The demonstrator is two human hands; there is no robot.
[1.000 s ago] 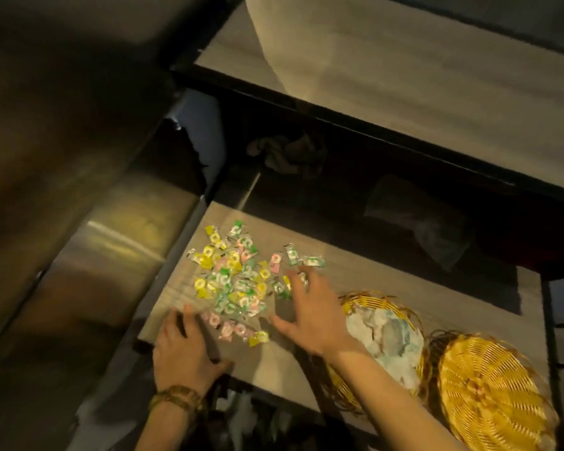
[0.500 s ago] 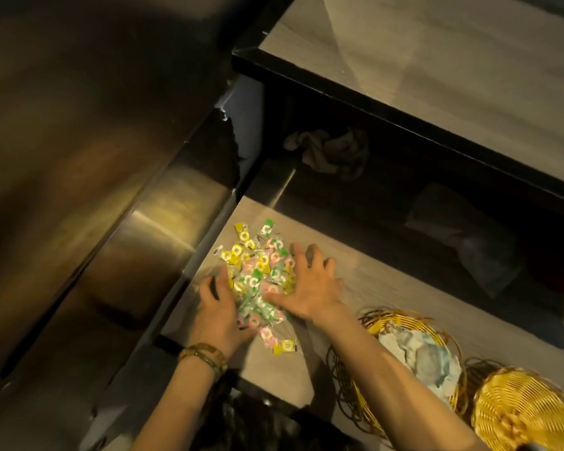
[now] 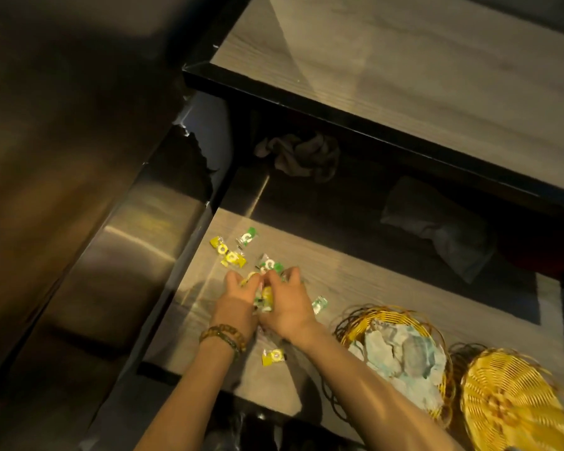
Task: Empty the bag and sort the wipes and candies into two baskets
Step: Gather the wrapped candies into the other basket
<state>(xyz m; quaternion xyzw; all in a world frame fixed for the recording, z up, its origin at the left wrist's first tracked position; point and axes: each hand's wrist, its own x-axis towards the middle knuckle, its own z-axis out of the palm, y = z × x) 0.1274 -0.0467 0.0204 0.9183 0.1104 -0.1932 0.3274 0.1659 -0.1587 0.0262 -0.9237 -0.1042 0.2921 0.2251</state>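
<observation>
My left hand [image 3: 238, 304] and my right hand [image 3: 287, 307] are cupped together on the wooden table [image 3: 388, 288], closed around a heap of wrapped candies [image 3: 263, 296]. Loose candies remain outside the hands: yellow ones [image 3: 228, 255] and a green one [image 3: 248, 237] further back, another green one [image 3: 319, 303] at the right, a yellow one [image 3: 272, 357] near my left wrist. A wire basket [image 3: 388, 315] holding pale wipes [image 3: 404, 353] stands right of my hands. A yellow woven basket [image 3: 508, 405] with nothing visible in it sits at the far right.
A metal surface [image 3: 118, 271] runs along the table's left edge. Behind the table, in a dark gap, lie a crumpled cloth [image 3: 303, 154] and a pale bag [image 3: 437, 236]. A second wooden table top [image 3: 420, 66] stands beyond.
My hands have swept inward from either side of the spread candies and now meet, gathering most of them into one pile. The view has shifted closer and leftward.
</observation>
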